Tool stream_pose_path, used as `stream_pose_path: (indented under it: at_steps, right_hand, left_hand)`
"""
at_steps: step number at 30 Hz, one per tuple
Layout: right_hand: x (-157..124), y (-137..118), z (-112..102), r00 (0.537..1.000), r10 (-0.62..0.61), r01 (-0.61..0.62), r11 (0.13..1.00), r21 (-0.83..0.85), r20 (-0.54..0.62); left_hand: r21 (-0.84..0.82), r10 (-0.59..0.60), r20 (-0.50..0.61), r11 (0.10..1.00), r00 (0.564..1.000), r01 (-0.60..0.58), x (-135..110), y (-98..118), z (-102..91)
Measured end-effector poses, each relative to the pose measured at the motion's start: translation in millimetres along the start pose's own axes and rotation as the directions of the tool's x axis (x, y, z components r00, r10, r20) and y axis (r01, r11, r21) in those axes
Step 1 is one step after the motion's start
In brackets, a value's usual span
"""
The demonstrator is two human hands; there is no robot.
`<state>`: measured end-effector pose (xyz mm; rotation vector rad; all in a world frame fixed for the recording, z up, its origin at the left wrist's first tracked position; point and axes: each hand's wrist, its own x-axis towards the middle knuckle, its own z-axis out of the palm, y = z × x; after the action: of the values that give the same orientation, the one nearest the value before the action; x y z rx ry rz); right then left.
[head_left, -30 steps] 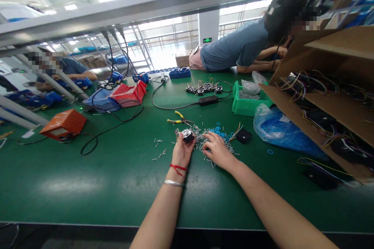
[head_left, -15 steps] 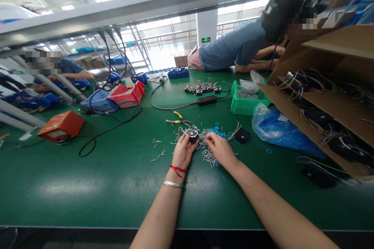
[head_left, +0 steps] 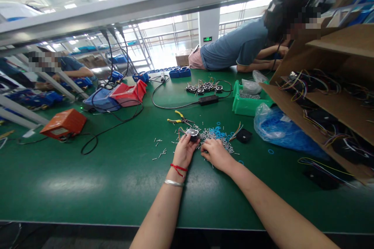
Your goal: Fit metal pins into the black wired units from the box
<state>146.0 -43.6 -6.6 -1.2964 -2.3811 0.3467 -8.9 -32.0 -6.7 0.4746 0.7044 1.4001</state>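
My left hand (head_left: 184, 151) grips a small black motor (head_left: 193, 134) with coloured wires, held just above the green table (head_left: 117, 179). My right hand (head_left: 215, 152) rests with curled fingers on a scatter of small metal screws (head_left: 214, 135) and blue rings right of the motor; what its fingertips pinch is too small to make out. A red string and a silver bangle circle my left wrist.
Yellow-handled pliers (head_left: 177, 120) lie behind the screws. A second black motor (head_left: 243, 135), a blue plastic bag (head_left: 277, 130), a green bin (head_left: 248, 103) and a cardboard box of wired parts (head_left: 324, 97) sit right. Red and blue bins, cables and an orange box (head_left: 64, 123) stand left. Two other people are at work nearby.
My left hand raised and turned the motor slightly rightward. My right hand pulled back a little over the screws toward me.
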Motion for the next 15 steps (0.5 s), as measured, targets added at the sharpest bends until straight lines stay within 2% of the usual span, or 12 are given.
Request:
stream_pose_path:
  at_steps: [4,9,12,15]
  right_hand:
    - [0.2,-0.4,-1.2,0.999,-0.026,0.028,0.998,-0.051,0.032]
    - [0.3,-1.9,3.8,1.000,-0.021,0.019,0.997,-0.078,-0.017]
    - [2.9,-2.1,5.1,0.995,0.032,-0.029,0.999,0.037,-0.099]
    - [5.9,0.5,2.0,0.973,0.161,-0.115,0.959,0.259,-0.165]
  left_hand:
    - [0.004,-0.005,-0.002,1.000,1.000,0.005,-0.7,0.1,1.5]
    - [0.017,-0.009,0.019,1.000,1.000,0.009,-1.7,0.4,3.6]
    - [0.026,-0.014,0.034,1.000,0.999,0.013,-2.1,0.3,4.1]
    - [0.034,-0.022,0.056,0.999,0.998,0.020,-2.6,0.1,4.5]
